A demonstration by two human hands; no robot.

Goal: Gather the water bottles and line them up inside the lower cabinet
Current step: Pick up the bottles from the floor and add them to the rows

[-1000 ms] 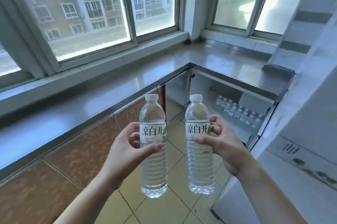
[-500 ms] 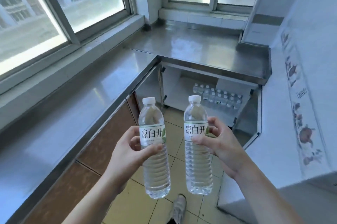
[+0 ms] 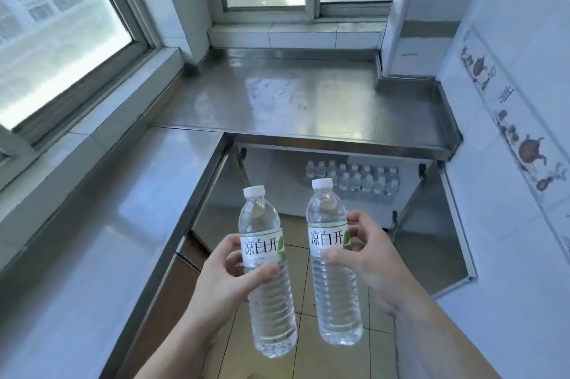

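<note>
Head view shows two hands, each holding one water bottle upright above the tiled floor, the pair side by side and apart. Left hand [image 3: 223,278] wraps its grip round the left bottle [image 3: 266,273] at the label, thumb across the front. Right hand [image 3: 368,264] curls round the right bottle [image 3: 334,264] the same way. Beyond both, under the steel surface [image 3: 308,97], the open cabinet [image 3: 431,202] holds a block of stored bottles [image 3: 354,182] in two rows, about sixteen, though too small to count surely. Two windows stand above the surface.
</note>
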